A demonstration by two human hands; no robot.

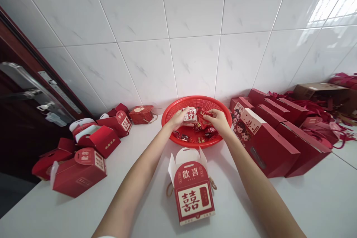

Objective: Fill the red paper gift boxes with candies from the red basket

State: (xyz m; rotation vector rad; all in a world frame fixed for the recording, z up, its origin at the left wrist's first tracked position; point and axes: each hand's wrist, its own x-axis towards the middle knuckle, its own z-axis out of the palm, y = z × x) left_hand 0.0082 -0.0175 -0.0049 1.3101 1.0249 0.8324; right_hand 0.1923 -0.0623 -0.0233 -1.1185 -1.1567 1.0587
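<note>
Over the red plastic basket [196, 99], my left hand [180, 119] is closed on a small white packet [190, 114] printed with red characters. Beside it, my right hand [218, 119] pinches a shiny red candy wrapper [203, 113] between thumb and fingers. Wrapped candies [184, 138] in red, dark and gold lie scattered on the basket's bottom. In front of the basket, nearer to me, stands a red and cream gift box [194, 197] with its top flaps up and a rope handle at its sides. Neither hand touches this box.
Several red gift boxes [80, 173] stand at the left, near a dark door with a metal handle [22, 81]. A small red box [141, 114] sits by the tiled wall. Rows of large red boxes [267, 145] and a brown carton [318, 93] fill the right side.
</note>
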